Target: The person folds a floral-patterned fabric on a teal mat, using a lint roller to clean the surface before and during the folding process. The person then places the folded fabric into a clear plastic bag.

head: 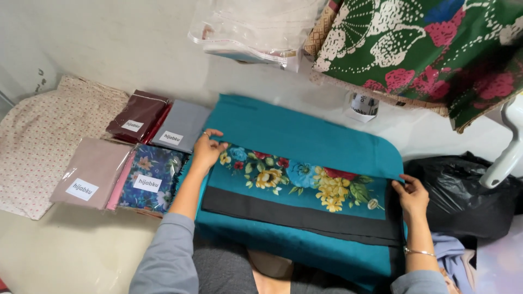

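- Four flat packets of folded cloth in clear wrap are lying just beside your left arm: a maroon packet [138, 116], a grey packet [182, 126], a beige packet [92, 172] and a dark floral packet [153, 178], the last one touching the scarf's left edge.
- A cream spotted cloth [41, 140] is spreading out further left, and a clear plastic bag [253, 27] is sitting at the far side next to a green flowered cloth [430, 46].
- A black plastic bag [463, 190] is crowding the right edge, close to your right wrist, with a white handle [504, 149] hanging over it.
- A small white tag [362, 106] is lying just past the scarf's far corner.
- Open room is showing mainly on the pale floor [71, 256] at the near left.
- The teal scarf [305, 133] is lying across the middle in front of you, its flower print and black band showing under a folded-over flap.
- Your left hand [207, 149] is pinching the flap's left edge, fingers closed on the cloth.
- Your right hand [412, 196] is gripping the right edge the same way, thumb and fingers pressed together on the scarf.
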